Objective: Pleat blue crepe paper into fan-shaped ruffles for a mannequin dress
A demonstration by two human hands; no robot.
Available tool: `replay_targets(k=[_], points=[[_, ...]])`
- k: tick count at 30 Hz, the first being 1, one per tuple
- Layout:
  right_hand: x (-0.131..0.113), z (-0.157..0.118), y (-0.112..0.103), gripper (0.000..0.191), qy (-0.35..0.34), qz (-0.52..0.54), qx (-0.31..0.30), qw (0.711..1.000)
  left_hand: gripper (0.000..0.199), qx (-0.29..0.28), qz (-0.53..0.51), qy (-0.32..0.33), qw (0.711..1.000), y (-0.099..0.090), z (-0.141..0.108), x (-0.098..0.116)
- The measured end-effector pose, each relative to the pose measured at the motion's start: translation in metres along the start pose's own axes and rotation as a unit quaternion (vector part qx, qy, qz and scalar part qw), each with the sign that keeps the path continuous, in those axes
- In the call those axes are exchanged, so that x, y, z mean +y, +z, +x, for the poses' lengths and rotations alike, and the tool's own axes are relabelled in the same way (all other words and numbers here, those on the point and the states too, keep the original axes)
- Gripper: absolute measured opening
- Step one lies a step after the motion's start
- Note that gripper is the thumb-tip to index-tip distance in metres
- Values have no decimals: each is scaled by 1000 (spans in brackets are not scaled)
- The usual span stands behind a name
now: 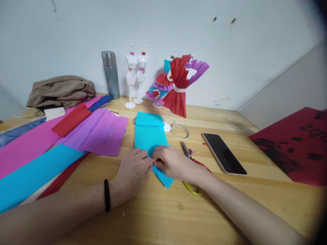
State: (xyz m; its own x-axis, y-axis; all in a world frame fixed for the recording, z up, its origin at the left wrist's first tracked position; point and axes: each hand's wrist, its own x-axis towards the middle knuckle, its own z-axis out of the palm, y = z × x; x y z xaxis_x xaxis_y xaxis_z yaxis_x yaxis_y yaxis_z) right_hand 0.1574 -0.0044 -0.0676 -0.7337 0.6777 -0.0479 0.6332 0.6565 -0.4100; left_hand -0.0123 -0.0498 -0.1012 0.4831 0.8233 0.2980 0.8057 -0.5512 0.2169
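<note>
A turquoise crepe paper strip [150, 136] lies on the wooden table, its far end folded over and its near end gathered between my hands. My left hand [134, 170], with a black band at the wrist, pinches the paper from the left. From the right, my right hand [170, 160] pinches it at the same spot, the fingertips of both hands touching or nearly so. A loose turquoise corner [163, 177] sticks out below my right hand. Scissors [187, 151] with red and yellow handles lie partly beneath my right wrist.
Purple paper [104, 132] and other coloured strips cover the left side. White dress forms [131, 71], one dressed form with a red paper skirt [177, 102], and a flask [111, 76] stand behind. A wire coil [180, 131] and phone [224, 153] lie to the right.
</note>
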Motion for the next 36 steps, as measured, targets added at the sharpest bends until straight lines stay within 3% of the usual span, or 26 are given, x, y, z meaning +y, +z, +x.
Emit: replay_targets(k=[8, 13, 15, 19, 28, 36], points=[[3, 0, -3, 19, -9, 59, -22, 998, 11, 22, 4, -21, 1000, -5, 1, 3], [5, -1, -9, 27, -16, 87, -45, 995, 18, 2, 25, 5, 1000, -5, 1, 2], [7, 0, -12, 26, -17, 92, -21, 995, 20, -3, 31, 9, 999, -5, 2, 1], [11, 2, -13, 20, 15, 45, 54, 997, 21, -11, 36, 9, 999, -6, 2, 1], [9, 7, -1, 11, -17, -75, 40, 996, 21, -11, 33, 19, 999, -4, 3, -1], [8, 9, 3, 7, 3, -79, 58, 995, 22, -11, 31, 13, 999, -4, 3, 0]])
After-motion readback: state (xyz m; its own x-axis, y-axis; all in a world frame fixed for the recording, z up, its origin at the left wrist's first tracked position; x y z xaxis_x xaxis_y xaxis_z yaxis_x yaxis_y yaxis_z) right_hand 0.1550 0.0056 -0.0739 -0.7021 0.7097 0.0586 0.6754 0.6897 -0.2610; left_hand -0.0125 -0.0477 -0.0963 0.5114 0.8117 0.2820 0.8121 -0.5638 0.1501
